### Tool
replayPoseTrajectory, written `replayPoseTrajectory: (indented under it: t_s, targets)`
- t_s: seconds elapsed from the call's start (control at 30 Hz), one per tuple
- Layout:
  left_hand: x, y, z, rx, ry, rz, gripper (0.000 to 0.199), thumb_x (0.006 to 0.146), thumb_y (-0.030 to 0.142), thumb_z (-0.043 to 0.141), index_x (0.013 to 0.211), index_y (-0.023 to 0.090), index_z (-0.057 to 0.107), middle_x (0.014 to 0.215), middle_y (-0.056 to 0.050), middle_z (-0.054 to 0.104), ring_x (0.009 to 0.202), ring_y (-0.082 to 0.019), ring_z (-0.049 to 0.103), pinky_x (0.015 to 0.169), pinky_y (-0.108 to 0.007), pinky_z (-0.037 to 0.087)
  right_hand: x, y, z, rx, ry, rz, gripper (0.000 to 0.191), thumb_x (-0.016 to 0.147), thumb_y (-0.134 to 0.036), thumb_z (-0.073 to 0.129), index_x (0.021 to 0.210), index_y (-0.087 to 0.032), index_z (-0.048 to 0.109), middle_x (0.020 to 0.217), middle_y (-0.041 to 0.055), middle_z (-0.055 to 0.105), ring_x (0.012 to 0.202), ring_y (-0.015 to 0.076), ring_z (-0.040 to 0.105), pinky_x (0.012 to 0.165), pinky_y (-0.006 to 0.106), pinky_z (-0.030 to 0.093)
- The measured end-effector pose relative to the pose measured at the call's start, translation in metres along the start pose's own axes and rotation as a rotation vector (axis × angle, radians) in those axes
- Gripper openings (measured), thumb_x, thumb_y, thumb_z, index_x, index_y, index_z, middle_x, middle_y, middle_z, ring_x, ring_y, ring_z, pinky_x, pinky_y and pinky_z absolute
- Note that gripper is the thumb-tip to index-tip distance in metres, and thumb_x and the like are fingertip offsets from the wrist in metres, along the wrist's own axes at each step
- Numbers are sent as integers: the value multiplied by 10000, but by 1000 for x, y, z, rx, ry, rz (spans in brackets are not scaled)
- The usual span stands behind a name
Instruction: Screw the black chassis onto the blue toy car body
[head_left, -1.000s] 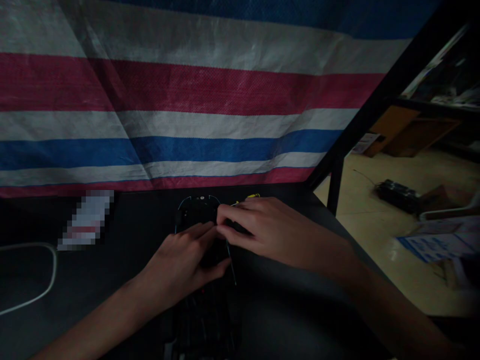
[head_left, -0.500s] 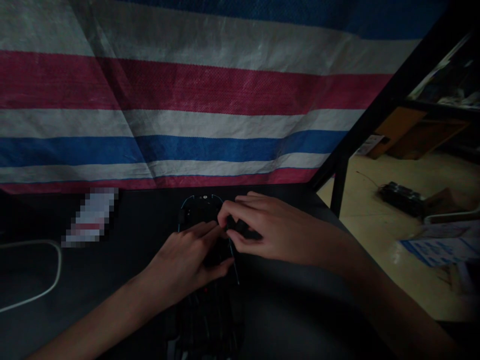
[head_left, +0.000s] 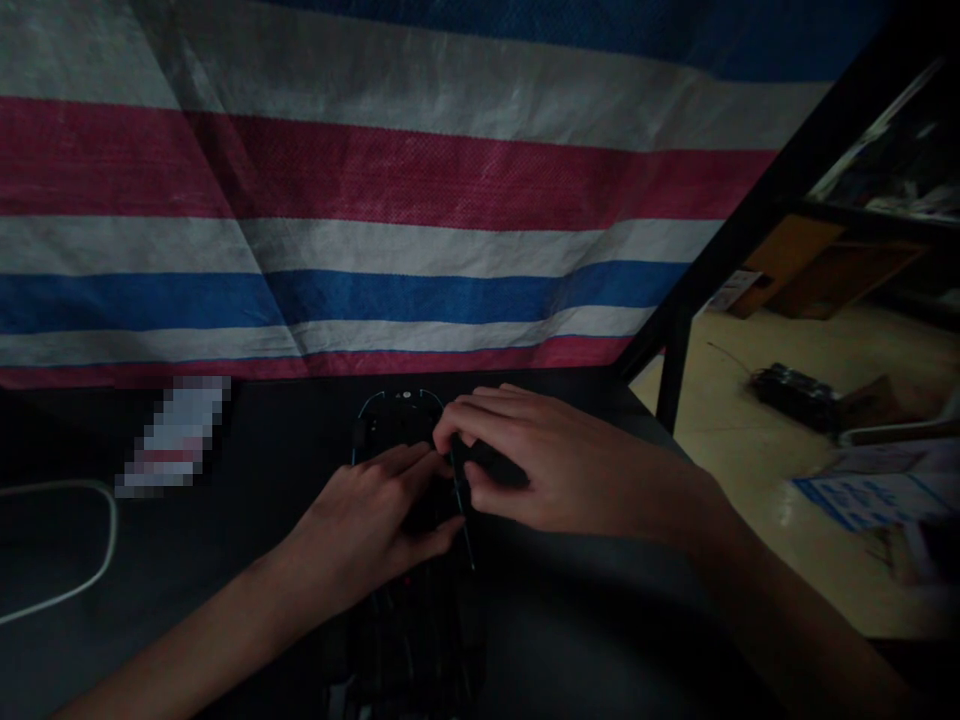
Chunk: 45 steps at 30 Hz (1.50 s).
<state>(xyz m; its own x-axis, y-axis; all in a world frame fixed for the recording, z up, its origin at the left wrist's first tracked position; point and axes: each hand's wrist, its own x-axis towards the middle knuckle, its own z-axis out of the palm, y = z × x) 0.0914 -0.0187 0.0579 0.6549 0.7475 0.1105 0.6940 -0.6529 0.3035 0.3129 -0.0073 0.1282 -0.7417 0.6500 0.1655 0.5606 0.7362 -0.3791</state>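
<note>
1. Striped sheeting [head_left: 450,180] in red, white and blue hangs behind a dark worktop [head_left: 585,590], with pale floor [head_left: 739,410] beyond its right edge, in dim light.
2. Centre, on the worktop before you: a black, round-ended device [head_left: 397,424] with thin bluish lines along its rim, much of it hidden beneath your fingers.
3. Your left hand [head_left: 371,500] lies across it, fingers together and thumb spread well away, probably to keep the device steady.
4. Your right hand [head_left: 551,460] arches in from the side, index finger bent at the device's edge, thumb apart from it; that poise suggests fine fingertip work. Whether anything small and dark sits in the curl cannot be told.
5. Well to the left, a white cord [head_left: 114,535] and a blurred packet [head_left: 176,435] lie clear of your hands, perhaps to leave elbow room.
6. Compared with one second ago, your right thumb and index finger stand wider apart; the yellow item then visible beyond your right knuckles no longer shows. Your left hand holds nearly the same place, as do cord and packet.
</note>
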Motion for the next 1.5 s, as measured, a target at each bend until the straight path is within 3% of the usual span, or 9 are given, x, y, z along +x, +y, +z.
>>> replayPoseTrajectory:
  t_s: [0.13,0.33,0.53,0.7,0.8,0.9,1.13,1.33,1.5]
  targets:
    - [0,0,0,2,11,0,324,968,444,606,1191,211,643,1123,-81,731,960,-282,741,780,-428,605,2,1,2,-77,-4,52,203,1072,-302,429,1012,-226,608,817,-1,645,789,170,577,759,316,375]
    - [0,2,-3,-16,-1,-8,301,945,390,644,1186,210,652,1142,-84,732,946,-263,742,787,-395,606,1,1,3,19,33,-43,194,942,-132,549,1118,-207,583,1083,39,666,1017,185,586,951,344,395]
    - [0,3,-3,6,10,4,289,953,409,628,1157,206,658,1119,-92,732,932,-271,746,775,-402,612,1,-1,4,-23,14,60,108,1020,-237,509,1104,-219,574,913,20,655,847,182,598,817,333,428]
    - [0,1,-2,10,-15,-11,326,947,394,621,1198,186,645,1088,-107,728,884,-294,755,723,-426,615,0,-2,2,94,-28,-72,223,908,-119,578,1110,-212,580,1053,23,653,1020,173,595,918,301,425]
    - [0,1,-1,11,-5,3,317,958,405,605,1175,177,649,1090,-112,725,912,-304,755,730,-433,616,0,-3,3,29,-9,-16,98,981,-234,561,1066,-222,609,977,11,665,942,171,611,864,311,424]
    - [-1,1,-1,6,17,17,316,963,405,610,1188,186,643,1122,-105,725,954,-299,747,765,-437,614,0,-2,4,-77,4,74,176,1048,-341,490,1016,-228,621,841,-3,647,808,170,602,757,317,409]
    - [-1,1,-1,18,2,-9,322,947,416,626,1183,199,654,1081,-99,730,855,-278,754,716,-414,610,-1,0,1,30,1,-63,211,917,-117,570,1096,-219,615,1055,33,658,1031,185,586,877,309,428]
    - [-1,2,-1,8,22,2,336,958,424,618,1216,210,633,1200,-97,725,1023,-297,741,814,-429,613,0,0,5,-92,15,71,152,1053,-268,453,1061,-219,596,868,12,658,793,165,606,739,312,403]
    - [-1,1,-1,-9,-3,2,280,956,393,618,1173,216,639,1166,-85,732,1017,-289,741,808,-425,611,-2,0,3,45,15,53,175,921,-154,558,1087,-209,540,993,29,652,870,162,609,794,301,438]
